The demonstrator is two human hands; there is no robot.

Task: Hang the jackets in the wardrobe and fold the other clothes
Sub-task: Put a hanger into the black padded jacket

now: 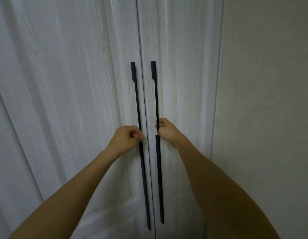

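In the head view, the wardrobe (80, 100) filled nearly the whole frame, its two pale, wood-grained doors closed and meeting at a thin vertical seam near the middle. The left door (98, 83) and the right door (184, 75) each carried a long, thin black handle set just beside the seam. The left handle (136, 100) and the right handle (156, 100) ran almost parallel, close together, from the far upper middle down toward the near lower edge.

The left hand (127, 138) reached in from the lower left on a bare forearm. Its fingers (138, 135) were curled and pinched the left handle about halfway along its length, the thumb lying over the front of the curled fingers. The right hand (167, 129) came in from the lower right, also on a bare forearm, slightly farther up than the left. Its fingers (157, 125) were wrapped round the right handle, with the fingertips showing on the left side of the bar.

To the right of the wardrobe stood a plain beige wall (270, 100), meeting the wardrobe's side along a vertical edge. Another pale panel (4, 135) of the same finish showed at the far left of the frame. No jackets or other clothes showed in the view.
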